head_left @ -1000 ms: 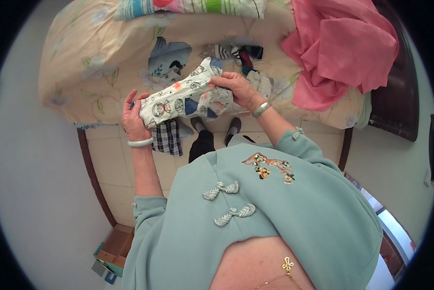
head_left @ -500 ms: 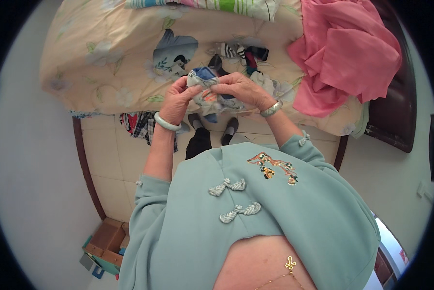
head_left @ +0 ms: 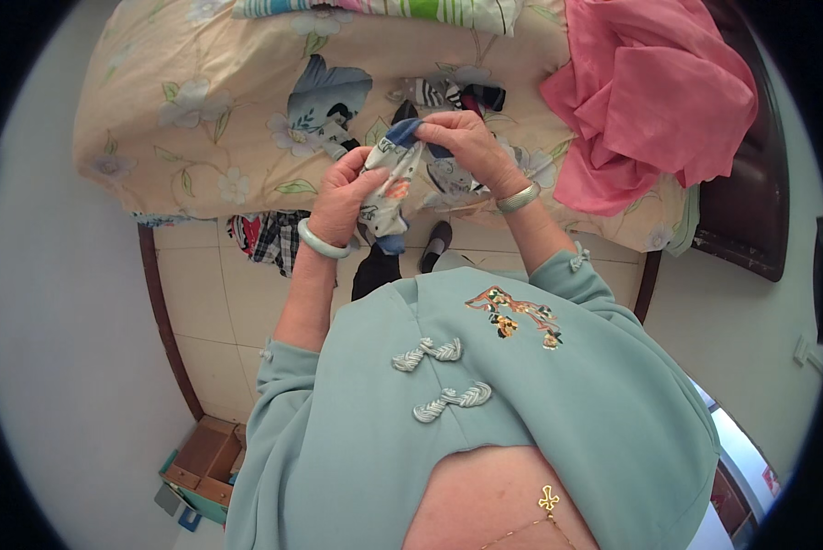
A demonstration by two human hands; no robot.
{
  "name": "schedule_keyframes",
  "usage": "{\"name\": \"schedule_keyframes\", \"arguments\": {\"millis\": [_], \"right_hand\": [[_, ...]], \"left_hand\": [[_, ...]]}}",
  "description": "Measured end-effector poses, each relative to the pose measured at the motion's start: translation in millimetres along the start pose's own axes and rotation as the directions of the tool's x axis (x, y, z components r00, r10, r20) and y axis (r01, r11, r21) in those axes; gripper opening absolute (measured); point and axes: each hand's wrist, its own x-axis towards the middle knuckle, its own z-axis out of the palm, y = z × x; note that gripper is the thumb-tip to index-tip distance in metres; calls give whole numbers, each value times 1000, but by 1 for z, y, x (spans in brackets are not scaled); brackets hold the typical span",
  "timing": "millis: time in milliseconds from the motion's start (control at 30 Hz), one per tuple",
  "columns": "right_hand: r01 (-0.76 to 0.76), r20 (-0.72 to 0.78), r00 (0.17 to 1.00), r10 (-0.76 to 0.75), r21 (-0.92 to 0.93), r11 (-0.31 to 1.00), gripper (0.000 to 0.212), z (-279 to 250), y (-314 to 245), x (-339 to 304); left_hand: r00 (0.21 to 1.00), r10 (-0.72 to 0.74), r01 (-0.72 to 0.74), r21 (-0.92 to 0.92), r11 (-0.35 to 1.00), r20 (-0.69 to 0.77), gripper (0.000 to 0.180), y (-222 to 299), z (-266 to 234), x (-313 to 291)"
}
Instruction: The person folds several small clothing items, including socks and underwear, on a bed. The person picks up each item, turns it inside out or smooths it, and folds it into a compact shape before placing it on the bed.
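A white sock (head_left: 393, 179) with a blue cuff, blue toe and orange and dark prints is stretched between my hands above the bed's edge. My left hand (head_left: 345, 188) is closed on its side, thumb on top. The blue cuff is pinched in the fingers of my right hand (head_left: 471, 147). Below my right hand lies another whitish patterned sock (head_left: 448, 179), partly covered. Black-and-white striped socks (head_left: 427, 93) and dark socks (head_left: 485, 97) lie farther back on the bed. A grey-and-white sock (head_left: 334, 136) rests beyond my left hand.
The bed (head_left: 219, 119) has a peach floral sheet. Pink fabric (head_left: 659, 101) is heaped at its right, beside a dark brown headboard (head_left: 746, 211). A striped pillow (head_left: 430, 11) lies at the far edge. Checked clothing (head_left: 279, 243) sits low by the bed; a wooden box (head_left: 205, 454) stands lower left.
The sock has gone from bunched up to stretched out lengthwise. My right hand has moved up and right with the cuff, and my left has shifted slightly down.
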Motion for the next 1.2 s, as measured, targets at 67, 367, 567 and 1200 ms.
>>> {"name": "schedule_keyframes", "arguments": {"millis": [67,367,567,1200], "right_hand": [[-11,-9,1000,12,58,998,22,-2,-5,-2],[-150,192,977,95,293,944,26,7,-23,4],[23,86,996,-34,125,992,24,-7,-37,-7],[565,208,772,-600,-656,501,15,10,-111,25]], "left_hand": [[1000,-31,31,-56,998,4,25,6,0,-5],[987,-161,161,-27,987,-10,20,10,-3,-4],[964,113,-133,-67,989,-239,17,-5,-13,-2],[911,280,-290,12,957,-302,13,26,4,28]]}}
